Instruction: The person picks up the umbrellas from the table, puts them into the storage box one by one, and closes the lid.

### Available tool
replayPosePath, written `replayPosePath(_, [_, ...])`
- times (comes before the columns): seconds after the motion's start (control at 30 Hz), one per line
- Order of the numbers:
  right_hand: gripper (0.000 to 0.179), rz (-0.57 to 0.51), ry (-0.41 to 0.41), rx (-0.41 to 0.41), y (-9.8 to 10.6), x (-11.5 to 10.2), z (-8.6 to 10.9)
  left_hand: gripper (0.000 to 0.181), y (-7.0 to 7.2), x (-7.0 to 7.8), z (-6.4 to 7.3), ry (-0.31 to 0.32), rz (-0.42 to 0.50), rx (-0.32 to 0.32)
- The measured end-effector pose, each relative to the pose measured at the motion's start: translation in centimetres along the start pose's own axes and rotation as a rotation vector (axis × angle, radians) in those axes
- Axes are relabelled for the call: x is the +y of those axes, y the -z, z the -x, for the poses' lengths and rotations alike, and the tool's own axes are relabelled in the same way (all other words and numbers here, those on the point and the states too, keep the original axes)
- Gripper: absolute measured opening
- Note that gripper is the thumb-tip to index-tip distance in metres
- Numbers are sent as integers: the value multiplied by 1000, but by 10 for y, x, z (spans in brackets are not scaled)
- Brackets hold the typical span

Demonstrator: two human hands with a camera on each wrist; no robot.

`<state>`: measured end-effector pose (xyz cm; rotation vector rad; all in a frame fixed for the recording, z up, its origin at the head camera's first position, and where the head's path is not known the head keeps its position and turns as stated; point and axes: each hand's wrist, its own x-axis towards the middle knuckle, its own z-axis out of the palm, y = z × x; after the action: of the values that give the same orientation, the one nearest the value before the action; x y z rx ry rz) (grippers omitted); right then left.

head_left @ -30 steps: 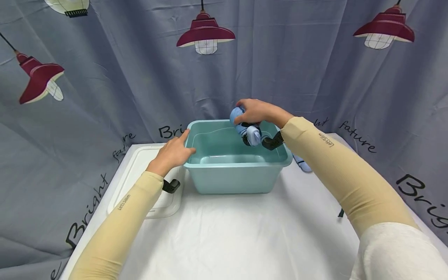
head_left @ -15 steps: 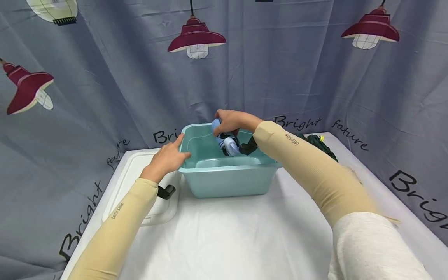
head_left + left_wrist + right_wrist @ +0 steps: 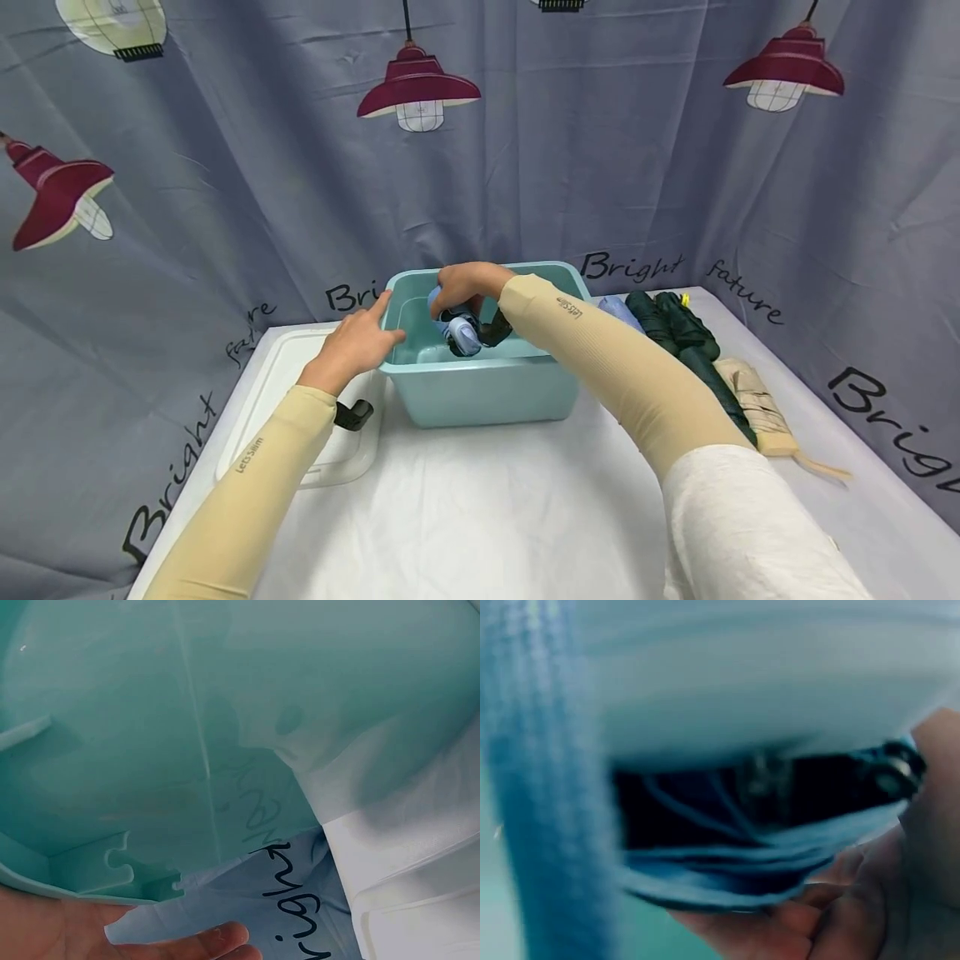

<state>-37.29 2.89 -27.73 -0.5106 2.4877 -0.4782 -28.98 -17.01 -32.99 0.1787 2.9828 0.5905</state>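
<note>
A light blue folded umbrella [image 3: 462, 335] with black parts hangs tilted inside the teal plastic bin [image 3: 480, 393]. From above, my right hand [image 3: 467, 285] grips it, fingers curled round the fabric. Close up in the right wrist view, the umbrella [image 3: 727, 832] shows dark ribs and blurred folds, and the fingers [image 3: 757, 930] wrap its lower side. At the bin's left rim rests my left hand [image 3: 351, 346], index finger straight along the edge and thumb pointing inward. In the left wrist view its fingers [image 3: 202, 941] lie outside the bin wall [image 3: 135, 750], stretched out.
A white lid [image 3: 262, 400] lies left of the bin, under the left forearm. To the right are a blue bundle [image 3: 618, 310], dark green folded umbrellas [image 3: 678, 325] and a beige one [image 3: 753, 400] with a cord. A grey printed curtain [image 3: 525, 167] hangs behind the table.
My right hand has carried the blue umbrella leftward and down into the bin. The rolled things on the right have come into view. My left hand stays on the rim.
</note>
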Motion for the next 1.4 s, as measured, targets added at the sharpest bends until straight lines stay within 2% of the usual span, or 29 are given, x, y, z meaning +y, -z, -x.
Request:
replayPosePath(0.17, [39, 42, -45, -51, -5, 1, -9, 82, -2, 3, -2, -18, 4, 6])
replayPosePath(0.37, [38, 71, -57, -69, -15, -8, -20, 82, -2, 0, 1, -9, 4, -18])
replayPosePath(0.57, [46, 86, -126, -84, -16, -12, -27, 82, -2, 4, -6, -23, 7, -4])
replayPosePath(0.73, [52, 141, -173, -87, -21, -16, -38, 81, -3, 4, -5, -39, 2, 13])
replayPosePath(1.0, [52, 127, -212, -228, -35, -27, -56, 80, -6, -3, 4, -32, 15, 12])
replayPosePath(1.17, [57, 128, -203, -227, -37, -31, -61, 82, -5, -2, 5, -33, 22, 13])
replayPosePath(1.4, [55, 76, -211, -294, -40, -33, -68, 83, -4, -4, 5, -43, 28, 9])
